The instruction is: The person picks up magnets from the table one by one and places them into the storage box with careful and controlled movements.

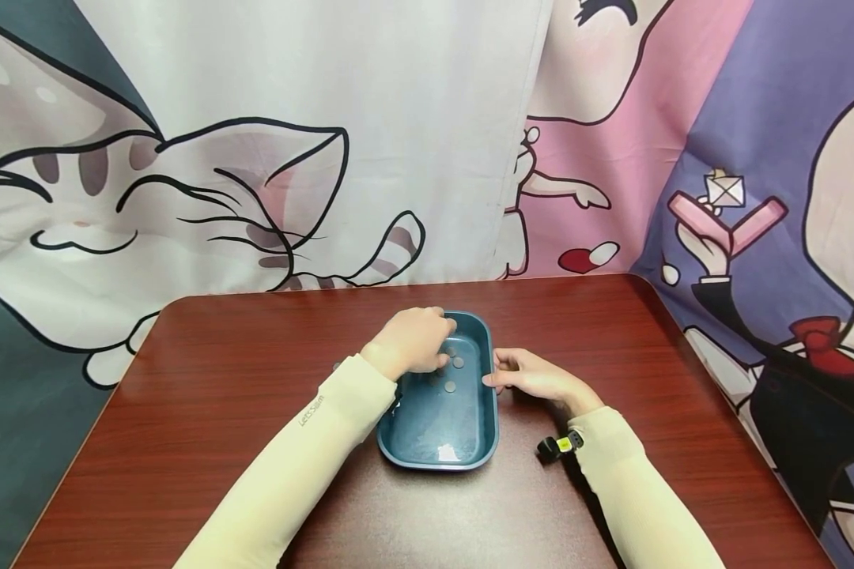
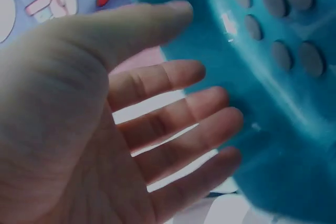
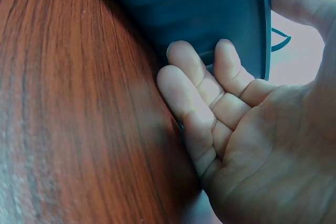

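Observation:
A blue rectangular tray stands on the table with several small round coins inside it. My left hand reaches over the tray's far left part. In the left wrist view, its thumb and fingers are spread apart around nothing, beside the coins on the tray floor. At the tray's right side, my right hand grips the wall, thumb over the rim and fingers against the outside. The right wrist view has those curled fingers low on the tray's outer wall, close to the tabletop.
The reddish-brown wooden table extends on both sides of the tray. Behind its far edge hangs a cartoon-printed curtain. A small black wrist device sits at the right cuff.

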Motion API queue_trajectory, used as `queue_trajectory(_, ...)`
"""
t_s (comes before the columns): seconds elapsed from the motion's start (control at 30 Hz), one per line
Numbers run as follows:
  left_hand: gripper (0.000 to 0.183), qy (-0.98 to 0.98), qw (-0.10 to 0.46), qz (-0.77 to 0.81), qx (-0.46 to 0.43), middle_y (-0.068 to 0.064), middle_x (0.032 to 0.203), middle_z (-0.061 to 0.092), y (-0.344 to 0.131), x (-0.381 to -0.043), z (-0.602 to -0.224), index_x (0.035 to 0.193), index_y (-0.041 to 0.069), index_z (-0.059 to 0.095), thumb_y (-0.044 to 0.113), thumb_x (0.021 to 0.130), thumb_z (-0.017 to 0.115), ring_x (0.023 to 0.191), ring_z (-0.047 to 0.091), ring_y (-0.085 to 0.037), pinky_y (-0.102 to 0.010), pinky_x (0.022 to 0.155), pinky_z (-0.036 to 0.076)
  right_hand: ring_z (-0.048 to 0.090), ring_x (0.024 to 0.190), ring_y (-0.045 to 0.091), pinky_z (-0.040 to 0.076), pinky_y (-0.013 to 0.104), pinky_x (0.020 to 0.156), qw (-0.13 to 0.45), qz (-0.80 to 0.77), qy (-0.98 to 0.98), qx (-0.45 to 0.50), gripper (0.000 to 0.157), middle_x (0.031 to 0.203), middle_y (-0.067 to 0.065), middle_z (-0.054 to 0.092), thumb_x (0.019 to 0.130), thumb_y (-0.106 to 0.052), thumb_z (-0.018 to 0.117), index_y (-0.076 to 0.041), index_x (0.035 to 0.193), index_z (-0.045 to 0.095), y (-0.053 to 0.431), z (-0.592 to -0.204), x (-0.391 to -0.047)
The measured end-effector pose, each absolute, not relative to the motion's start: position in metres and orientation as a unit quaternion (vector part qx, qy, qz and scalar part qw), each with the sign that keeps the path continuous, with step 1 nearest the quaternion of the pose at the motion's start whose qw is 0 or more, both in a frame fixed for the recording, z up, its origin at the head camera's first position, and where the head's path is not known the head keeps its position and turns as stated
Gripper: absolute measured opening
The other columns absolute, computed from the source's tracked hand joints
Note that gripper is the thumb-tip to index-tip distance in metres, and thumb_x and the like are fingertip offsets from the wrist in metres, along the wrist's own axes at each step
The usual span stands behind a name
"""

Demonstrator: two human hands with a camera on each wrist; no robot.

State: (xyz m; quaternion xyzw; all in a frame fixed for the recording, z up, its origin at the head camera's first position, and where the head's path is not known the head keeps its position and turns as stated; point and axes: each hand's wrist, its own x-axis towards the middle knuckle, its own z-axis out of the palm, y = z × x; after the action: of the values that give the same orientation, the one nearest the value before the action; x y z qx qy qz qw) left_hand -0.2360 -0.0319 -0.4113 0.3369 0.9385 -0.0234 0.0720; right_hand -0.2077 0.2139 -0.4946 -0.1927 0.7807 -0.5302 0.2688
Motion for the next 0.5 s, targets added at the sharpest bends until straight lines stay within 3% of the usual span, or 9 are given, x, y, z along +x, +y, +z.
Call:
queue_trajectory(0.23,0.066,0.951,0.088,0.017,0.296,-0.008,0.133,0.061,-0.056,-0.230,-0.395,0.142,0.015,0.059,0.054,0.091,0.073,0.116,0.065,-0.024,-0.043,0.100,0.055,0.064,0.083,0.020,0.055,0.034,0.080,0.267,-0.531,0.782,-0.184,0.021,0.081,0.007,0.061,0.098,-0.023,0.067,-0.009,0.090,0.054,0.212,-0.495,-0.208)
queue_trajectory(0.5,0.079,0.954,0.048,0.056,0.291,-0.009,0.144,0.057,-0.098,-0.221,-0.397,0.152,0.016,0.050,0.058,0.089,0.072,0.129,0.058,-0.030,-0.048,0.110,0.049,0.065,0.084,0.020,0.055,0.034,0.080,0.266,-0.518,0.791,-0.188,0.022,0.082,0.006,0.061,0.098,-0.025,0.067,-0.008,0.092,0.054,0.212,-0.493,-0.207)
